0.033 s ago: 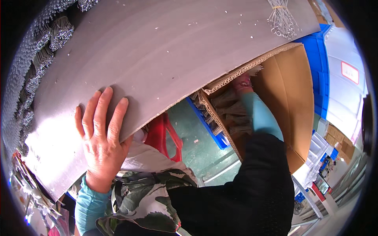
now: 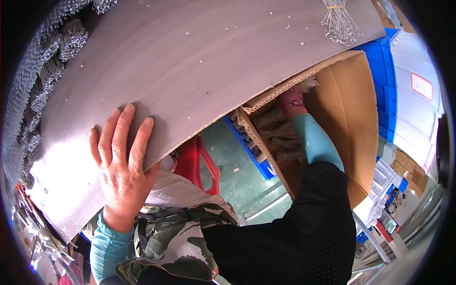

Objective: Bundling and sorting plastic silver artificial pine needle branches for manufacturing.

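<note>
My left hand lies flat on the grey tabletop, fingers spread, holding nothing. On the right, my right hand, in a pink patterned glove, reaches down into an open cardboard box beside the table edge. Its fingers are hidden below the near cardboard flap. Wire ends stick out next to that hand; whether it grips them is not visible. More bundles of thin wire lie inside the box. A banded bundle of looped wires rests at the table's far right corner.
Dense wire bundles are piled along the table's left side. A blue crate stands behind the box, and a blue tray sits below it. A red plastic stool is under the table edge.
My right hand has shifted very slightly inside the box, and a little more of the wire ends beside it shows. My left hand stays put.
</note>
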